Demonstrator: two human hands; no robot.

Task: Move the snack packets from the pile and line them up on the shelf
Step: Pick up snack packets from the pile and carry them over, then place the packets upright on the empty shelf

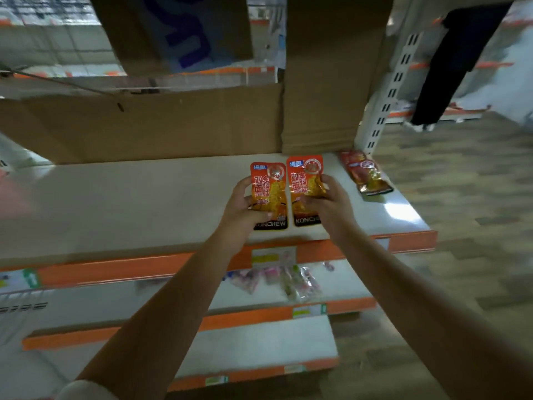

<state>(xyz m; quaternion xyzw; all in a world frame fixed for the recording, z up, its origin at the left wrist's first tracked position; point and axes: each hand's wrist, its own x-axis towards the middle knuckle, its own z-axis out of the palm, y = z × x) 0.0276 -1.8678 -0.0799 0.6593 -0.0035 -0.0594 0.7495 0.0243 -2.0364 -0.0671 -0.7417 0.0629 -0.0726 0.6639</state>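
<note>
I see both arms reaching forward to the top shelf (144,203), a pale board with an orange front edge. My left hand (245,207) grips one orange snack packet (269,194) along its left side, thumb curled over the front, the black band at the bottom reading "KONCHEW". My right hand (327,203) holds a second packet (304,180) of the same print by its right side, its fingers (313,199) wrapped across the lower front and pinching the foil. The two packets sit side by side, upright to my view and almost touching along their inner edges — the right one a little higher than the left. Whether they lie flat on the shelf or are held just above it I cannot tell.

Further right on the same shelf, close to the end, lies the pile (364,173) of red and dark packets, tilted and overlapping, well apart from my hands. Behind everything stands flattened brown cardboard (173,122), one sheet low and wide, and a taller stack (326,82) just behind the packets I hold. A white slotted upright (386,93) rises at the shelf's right rear corner.

Below, the next shelf (331,281) carries a small scatter of pale pink and green wrapped items (285,280) — too blurred to name. A price label (272,256) sits on the top shelf's orange strip, under my hands. The floor (461,197) to the right is patterned in grey-brown blocks.
</note>
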